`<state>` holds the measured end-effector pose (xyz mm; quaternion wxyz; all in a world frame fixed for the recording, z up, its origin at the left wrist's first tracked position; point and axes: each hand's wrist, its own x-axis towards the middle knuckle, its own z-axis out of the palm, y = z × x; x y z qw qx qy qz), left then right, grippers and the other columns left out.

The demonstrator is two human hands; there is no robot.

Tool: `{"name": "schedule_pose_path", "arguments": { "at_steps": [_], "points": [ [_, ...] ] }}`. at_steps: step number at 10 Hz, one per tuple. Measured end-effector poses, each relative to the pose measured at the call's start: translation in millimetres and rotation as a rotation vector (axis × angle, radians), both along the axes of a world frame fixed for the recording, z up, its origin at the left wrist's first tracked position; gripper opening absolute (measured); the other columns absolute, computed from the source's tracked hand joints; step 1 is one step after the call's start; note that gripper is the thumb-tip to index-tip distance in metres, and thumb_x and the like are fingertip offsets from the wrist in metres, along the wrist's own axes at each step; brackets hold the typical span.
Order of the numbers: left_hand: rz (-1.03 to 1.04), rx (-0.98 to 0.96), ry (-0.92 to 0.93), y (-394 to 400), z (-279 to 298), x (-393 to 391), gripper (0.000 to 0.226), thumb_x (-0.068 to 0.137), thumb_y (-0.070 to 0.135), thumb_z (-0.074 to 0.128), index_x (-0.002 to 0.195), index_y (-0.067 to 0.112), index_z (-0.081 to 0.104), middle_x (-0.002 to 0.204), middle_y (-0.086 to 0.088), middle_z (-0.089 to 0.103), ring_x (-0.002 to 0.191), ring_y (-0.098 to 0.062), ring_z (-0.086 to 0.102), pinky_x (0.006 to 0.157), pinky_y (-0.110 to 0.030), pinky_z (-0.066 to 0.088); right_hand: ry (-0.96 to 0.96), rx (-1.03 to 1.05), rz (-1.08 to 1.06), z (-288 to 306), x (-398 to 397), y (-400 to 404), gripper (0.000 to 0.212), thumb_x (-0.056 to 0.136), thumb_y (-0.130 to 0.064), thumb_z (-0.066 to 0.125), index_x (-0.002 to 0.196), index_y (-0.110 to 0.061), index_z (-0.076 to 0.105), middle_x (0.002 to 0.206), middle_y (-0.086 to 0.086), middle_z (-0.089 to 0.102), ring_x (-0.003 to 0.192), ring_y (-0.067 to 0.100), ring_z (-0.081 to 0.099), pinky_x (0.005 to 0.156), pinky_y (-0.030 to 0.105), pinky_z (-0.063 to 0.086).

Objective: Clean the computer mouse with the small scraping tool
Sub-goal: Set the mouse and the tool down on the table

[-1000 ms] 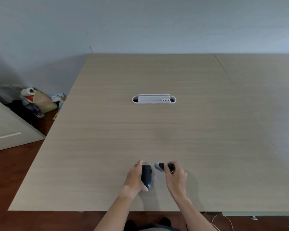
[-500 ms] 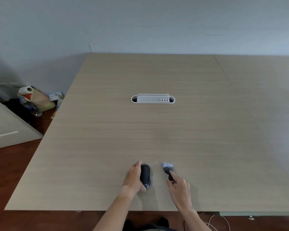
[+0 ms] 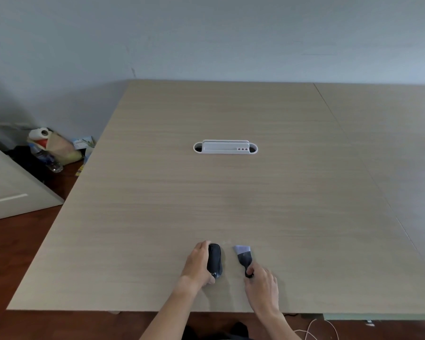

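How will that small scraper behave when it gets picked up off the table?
The scraper lies flat, so it probably won't roll. Its short dark handle and thin pale blade suggest something light and fairly stiff. The right hand touches only the handle end, so it may pivot when lifted.

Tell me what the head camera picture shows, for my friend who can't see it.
Two hands rest on a wooden table: the left hand holds a black computer mouse, and the right hand touches the handle of a small scraper lying beside it. A white cable slot sits farther back.
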<state>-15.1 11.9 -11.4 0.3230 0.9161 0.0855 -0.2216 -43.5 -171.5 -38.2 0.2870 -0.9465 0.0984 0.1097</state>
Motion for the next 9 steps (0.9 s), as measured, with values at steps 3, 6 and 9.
{"name": "schedule_pose_path", "arguments": {
  "at_steps": [3,6,9],
  "points": [
    [0.010,-0.009,-0.002,0.1,-0.6,-2.8,0.104,0.055,0.010,0.088,0.143,0.013,0.032,0.144,-0.002,0.038,0.131,-0.019,0.041,0.101,-0.020,0.036,-0.060,-0.098,0.128,-2.7,-1.8,3.6,0.009,0.081,-0.005,0.068,0.087,-0.011,0.064,0.065,0.001,0.059,0.065,0.024,0.055,0.068,0.031,0.035],
    [0.004,0.021,0.003,-0.1,-5.3,-0.4,0.104,0.054,0.010,0.088,0.142,0.015,0.033,0.143,-0.001,0.038,0.130,-0.019,0.041,0.097,-0.019,0.036,-0.059,-0.106,0.108,-6.6,-6.7,4.0,0.019,0.080,0.003,0.063,0.087,-0.014,0.060,0.074,-0.003,0.061,0.065,0.018,0.050,0.064,0.027,0.038],
    [-0.057,0.015,-0.018,7.9,-7.0,-3.3,0.110,0.056,0.013,0.080,0.148,0.015,0.020,0.151,-0.002,0.025,0.137,-0.025,0.032,0.108,-0.028,0.037,-0.090,0.126,-0.064,36.8,8.6,-4.5,0.023,0.092,-0.024,0.060,0.113,-0.017,0.060,0.094,-0.004,0.065,0.086,0.017,0.062,0.076,0.035,0.051]
  ]
}}
